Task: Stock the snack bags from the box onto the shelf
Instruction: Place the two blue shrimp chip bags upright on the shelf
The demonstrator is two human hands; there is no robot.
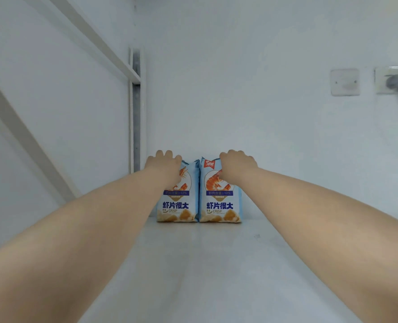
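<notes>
Two light-blue snack bags with an orange shrimp picture stand upright side by side at the back of the white shelf (pixel 216 264), against the wall. My left hand (pixel 164 164) grips the top of the left snack bag (pixel 178 207), fingers curled over its upper edge. My right hand (pixel 237 165) grips the top of the right snack bag (pixel 220 206) the same way. Both bags touch each other and rest on the shelf board. The box is out of view.
A white metal upright (pixel 136 113) and slanted shelf brace (pixel 25 134) stand at the left. On the wall at right are a blank wall plate (pixel 344 82) and a socket with a grey plug (pixel 394 81) and its cable. Open shelf board lies right of the bags.
</notes>
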